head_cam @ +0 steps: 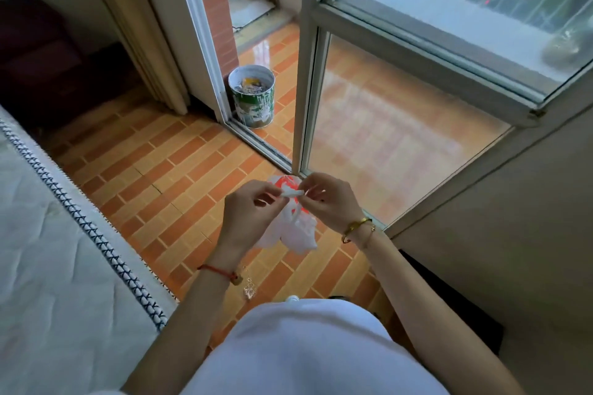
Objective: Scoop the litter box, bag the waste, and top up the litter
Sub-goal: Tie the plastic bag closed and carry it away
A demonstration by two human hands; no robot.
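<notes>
A thin white plastic bag (293,232) with red print hangs in front of me, over the orange tiled floor. My left hand (247,212) pinches one twisted handle strip of the bag at its top. Close beside it, my right hand (330,202) pinches the other strip, so the fingertips of both hands nearly meet above the bag. The bag's lower part bulges and dangles between my wrists. No litter box and no scoop are in view.
A paint-stained metal bucket (252,96) with rubbish stands in the open balcony doorway. The sliding glass door (401,125) is to the right, a mattress (48,234) along the left, and a wall (513,218) at the right.
</notes>
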